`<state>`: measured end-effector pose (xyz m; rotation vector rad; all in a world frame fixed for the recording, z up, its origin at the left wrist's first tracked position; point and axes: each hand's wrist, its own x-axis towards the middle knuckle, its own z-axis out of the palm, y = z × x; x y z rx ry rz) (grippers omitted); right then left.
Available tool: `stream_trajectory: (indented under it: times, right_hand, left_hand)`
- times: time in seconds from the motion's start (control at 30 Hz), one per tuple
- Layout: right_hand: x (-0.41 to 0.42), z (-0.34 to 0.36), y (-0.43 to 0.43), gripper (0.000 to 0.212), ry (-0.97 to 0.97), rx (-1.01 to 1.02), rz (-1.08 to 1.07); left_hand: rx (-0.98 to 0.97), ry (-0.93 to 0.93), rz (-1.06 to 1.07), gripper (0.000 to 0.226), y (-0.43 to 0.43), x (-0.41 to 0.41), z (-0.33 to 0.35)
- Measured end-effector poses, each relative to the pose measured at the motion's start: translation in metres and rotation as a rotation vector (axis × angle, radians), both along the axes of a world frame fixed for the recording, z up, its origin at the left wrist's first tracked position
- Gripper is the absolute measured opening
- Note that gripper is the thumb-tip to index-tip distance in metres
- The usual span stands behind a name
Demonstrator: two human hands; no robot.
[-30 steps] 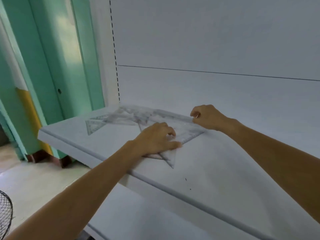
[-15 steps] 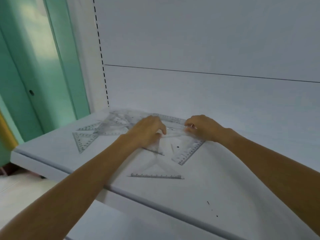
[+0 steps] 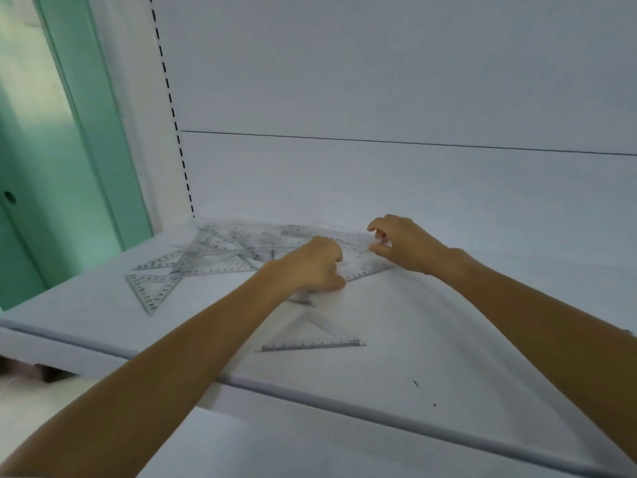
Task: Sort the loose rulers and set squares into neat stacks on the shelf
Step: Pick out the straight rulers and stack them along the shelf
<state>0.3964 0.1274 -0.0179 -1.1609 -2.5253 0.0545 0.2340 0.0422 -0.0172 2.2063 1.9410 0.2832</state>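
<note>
Several clear plastic rulers and set squares lie in a loose overlapping pile (image 3: pixel 227 251) at the back left of the white shelf (image 3: pixel 431 339). One small set square (image 3: pixel 151 288) sits apart at the pile's front left. Another set square (image 3: pixel 317 334) lies alone nearer the front edge. My left hand (image 3: pixel 313 265) has curled fingers on a large clear set square (image 3: pixel 365 265) in the middle. My right hand (image 3: pixel 400 244) pinches that set square's far right edge between thumb and fingers.
The shelf's white back panel (image 3: pixel 379 81) rises right behind the pile, with a slotted upright (image 3: pixel 169 98) at its left. A green door frame (image 3: pixel 86 132) stands to the left. A lower shelf (image 3: pixel 275 450) shows below the front edge.
My left hand has drawn back toward me along the large set square. My right hand has lifted its fingers into a pinch on the far edge. The view shifted slightly.
</note>
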Motion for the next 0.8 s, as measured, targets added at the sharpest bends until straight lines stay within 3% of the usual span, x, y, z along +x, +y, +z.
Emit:
stream_trajectory:
  times: [0.27,0.6,0.8]
  right_hand:
    - [0.008,0.007,-0.014,0.038,0.127,0.060,-0.060]
    - [0.042,0.014,-0.049,0.027,0.097,0.267,-0.266]
    - [0.090,0.007,-0.089,0.027,0.223,0.315,-0.490]
  left_hand:
    - [0.091,-0.106,-0.031,0.021,-0.011,-0.009,0.000]
    - [0.287,-0.122,-0.037,0.028,-0.040,-0.020,0.008]
    - [0.419,-0.112,-0.122,0.032,-0.048,0.000,-0.005]
